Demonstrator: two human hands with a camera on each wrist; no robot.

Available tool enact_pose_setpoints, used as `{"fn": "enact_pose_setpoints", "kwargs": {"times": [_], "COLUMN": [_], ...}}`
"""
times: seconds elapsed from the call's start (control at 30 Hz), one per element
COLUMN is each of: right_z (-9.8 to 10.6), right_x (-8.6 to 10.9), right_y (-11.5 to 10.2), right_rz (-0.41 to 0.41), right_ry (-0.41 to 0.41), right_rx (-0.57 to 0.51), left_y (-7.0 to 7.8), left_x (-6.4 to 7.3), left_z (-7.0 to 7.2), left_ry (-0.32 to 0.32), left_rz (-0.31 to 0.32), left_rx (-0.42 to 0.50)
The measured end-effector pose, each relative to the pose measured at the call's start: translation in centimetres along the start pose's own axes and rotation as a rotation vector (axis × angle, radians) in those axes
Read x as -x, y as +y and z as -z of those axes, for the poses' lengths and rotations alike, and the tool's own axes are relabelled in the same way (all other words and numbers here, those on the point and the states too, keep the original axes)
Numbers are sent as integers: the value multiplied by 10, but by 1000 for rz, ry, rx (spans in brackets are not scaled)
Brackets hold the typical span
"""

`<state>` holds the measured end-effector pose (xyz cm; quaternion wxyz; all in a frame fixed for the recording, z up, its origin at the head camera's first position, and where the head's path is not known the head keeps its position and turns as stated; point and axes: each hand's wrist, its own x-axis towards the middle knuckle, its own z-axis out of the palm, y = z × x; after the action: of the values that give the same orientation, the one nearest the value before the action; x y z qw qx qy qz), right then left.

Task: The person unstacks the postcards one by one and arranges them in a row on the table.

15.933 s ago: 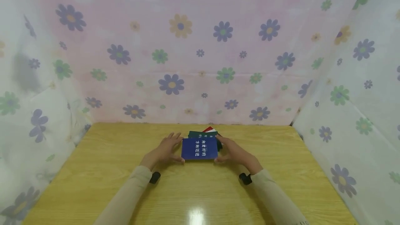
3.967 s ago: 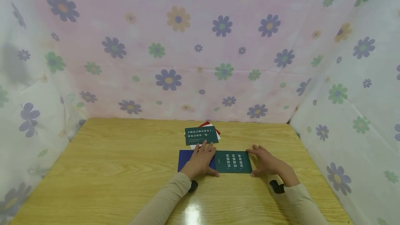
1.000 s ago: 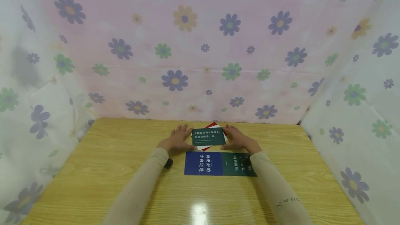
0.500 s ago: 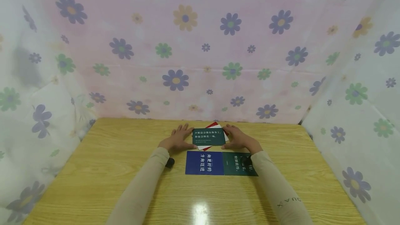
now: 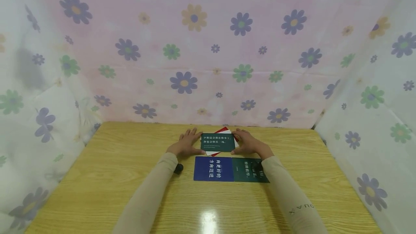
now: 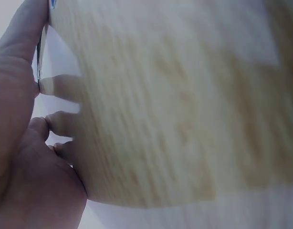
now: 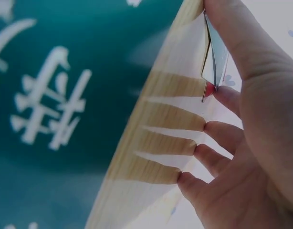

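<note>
The card stack (image 5: 217, 143) near the table's (image 5: 97, 176) far edge looks thin, light and slick; its short edges seem the best hold. The left hand (image 5: 186, 144) and right hand (image 5: 246, 143) pinch those edges. Two cards (image 5: 230, 169) lie nearer.

The head view is bright and evenly lit from above. A white glare spot sits on the near part of the wooden table (image 5: 204, 223), and shadows are faint. The flowered cloth (image 5: 208, 46) bends outward towards the edges. The left wrist view is smeared with blur; the right wrist view is soft, too close to focus.
</note>
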<state>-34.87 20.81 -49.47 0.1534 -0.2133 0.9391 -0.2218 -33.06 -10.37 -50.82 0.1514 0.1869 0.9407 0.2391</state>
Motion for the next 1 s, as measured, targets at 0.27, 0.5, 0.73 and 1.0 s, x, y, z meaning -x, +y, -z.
{"fn": "enact_pose_setpoints", "kwargs": {"times": [0.27,0.5,0.73,1.0], "right_z": [0,4,5,5], "right_x": [0,2,5,6], "right_y": [1,6,7,6], "right_rz": [44,86,67,68], "right_ry": [23,29,16,40], "right_rx": [-34,-69,-96,-115], "left_y": [2,2,4,3], "left_x": [0,0,2,5], "left_z": [-1,-3,-1,2], "left_ry": [13,27,30,10], "left_rz": [-2,-7,-9,-16], "left_rx": [-5,-3,10,52]}}
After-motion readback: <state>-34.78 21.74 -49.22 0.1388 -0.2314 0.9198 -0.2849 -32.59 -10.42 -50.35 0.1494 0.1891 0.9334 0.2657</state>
